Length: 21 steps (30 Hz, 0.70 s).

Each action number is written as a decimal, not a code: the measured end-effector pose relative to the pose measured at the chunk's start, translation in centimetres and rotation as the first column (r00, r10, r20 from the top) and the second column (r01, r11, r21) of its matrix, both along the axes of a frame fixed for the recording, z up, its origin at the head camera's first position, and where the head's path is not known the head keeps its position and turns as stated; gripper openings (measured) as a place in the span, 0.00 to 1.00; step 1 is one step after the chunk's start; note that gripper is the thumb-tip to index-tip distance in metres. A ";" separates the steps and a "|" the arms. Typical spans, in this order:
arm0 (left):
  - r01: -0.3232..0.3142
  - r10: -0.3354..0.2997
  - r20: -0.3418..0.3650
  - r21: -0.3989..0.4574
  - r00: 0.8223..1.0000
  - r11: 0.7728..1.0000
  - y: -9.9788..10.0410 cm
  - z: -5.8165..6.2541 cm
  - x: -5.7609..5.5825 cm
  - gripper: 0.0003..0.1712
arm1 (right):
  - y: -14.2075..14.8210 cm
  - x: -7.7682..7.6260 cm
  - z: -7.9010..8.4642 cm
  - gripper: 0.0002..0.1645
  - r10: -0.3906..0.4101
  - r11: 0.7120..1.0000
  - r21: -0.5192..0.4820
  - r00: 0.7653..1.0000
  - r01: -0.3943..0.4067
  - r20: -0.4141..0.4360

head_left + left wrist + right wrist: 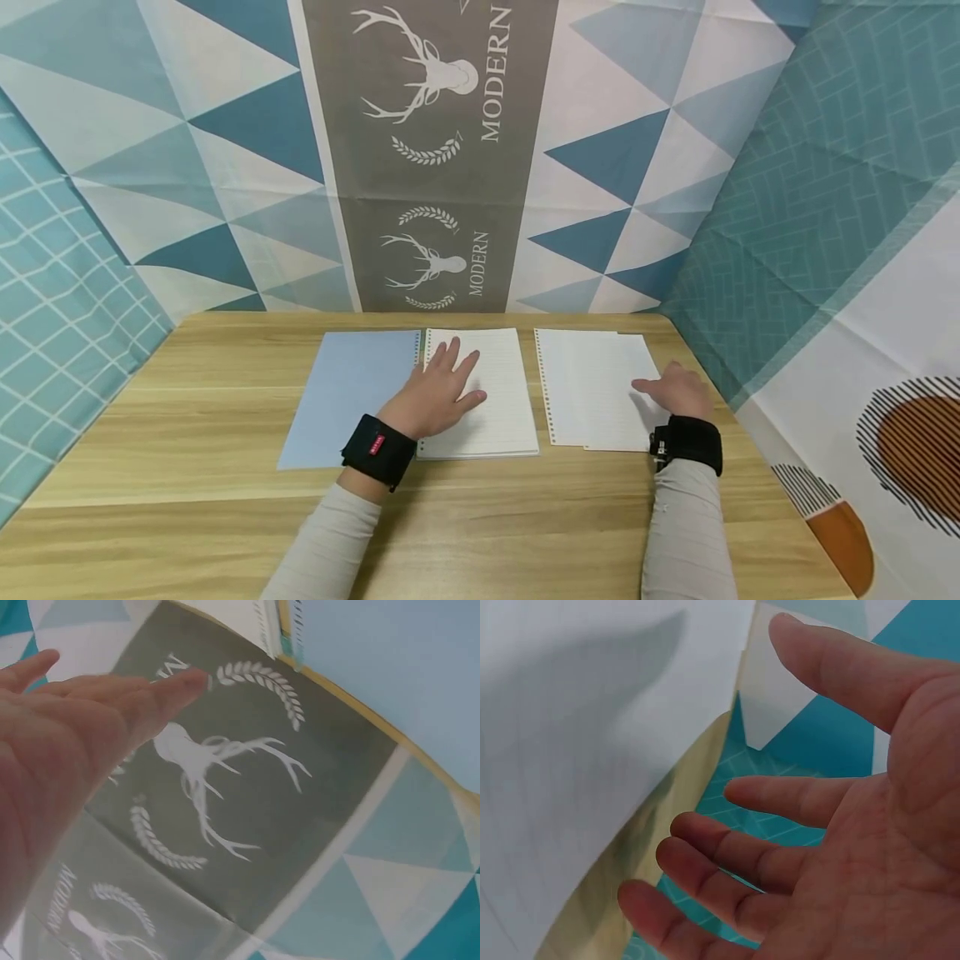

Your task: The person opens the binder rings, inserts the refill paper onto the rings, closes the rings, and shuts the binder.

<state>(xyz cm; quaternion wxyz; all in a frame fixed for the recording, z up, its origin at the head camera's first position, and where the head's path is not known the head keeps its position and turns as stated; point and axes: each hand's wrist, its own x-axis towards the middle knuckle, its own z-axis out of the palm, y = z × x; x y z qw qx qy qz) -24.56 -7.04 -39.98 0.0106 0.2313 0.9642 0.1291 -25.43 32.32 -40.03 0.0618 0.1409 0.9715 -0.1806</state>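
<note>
In the head view a pale blue punched cover [352,392] lies flat on the table. Right beside it is a stack of white lined loose-leaf paper [498,400], its holes along the left edge. My left hand [433,398] is spread above that stack, fingers straight; whether it touches the paper cannot be told. Farther right, loose lined sheets [577,383] overlap, one shifted slightly to the right. Near their right edge is my right hand [681,392], with a gap between its fingers and the paper [592,787] in the right wrist view. Its fingers are loosely bent and hold nothing.
The wooden table [187,417] ends at a wall hung with patterned cloth [427,167]. More cloth borders the table on the left [67,250] and right [825,250]. Each wrist wears a black band [380,450].
</note>
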 end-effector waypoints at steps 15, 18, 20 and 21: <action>0.036 -0.019 0.083 -0.205 0.996 0.978 3.2 -2.2 2.0 0.40 | -0.1 -0.3 -1.7 0.58 -0.087 0.995 -0.043 0.994 0.090 0.065; 0.043 -0.024 0.085 -0.227 0.996 0.973 3.5 -2.5 2.2 0.40 | 0.0 -0.3 -1.8 0.58 -0.097 0.993 -0.062 0.993 0.101 0.071; 0.043 -0.026 0.076 -0.235 0.997 0.971 3.6 -2.6 2.2 0.40 | 0.0 -0.4 -1.8 0.58 -0.099 0.992 -0.069 0.992 0.104 0.072; 0.042 -0.025 0.072 -0.236 0.997 0.971 3.6 -2.7 2.2 0.39 | 0.0 -0.4 -1.8 0.58 -0.100 0.992 -0.071 0.992 0.105 0.072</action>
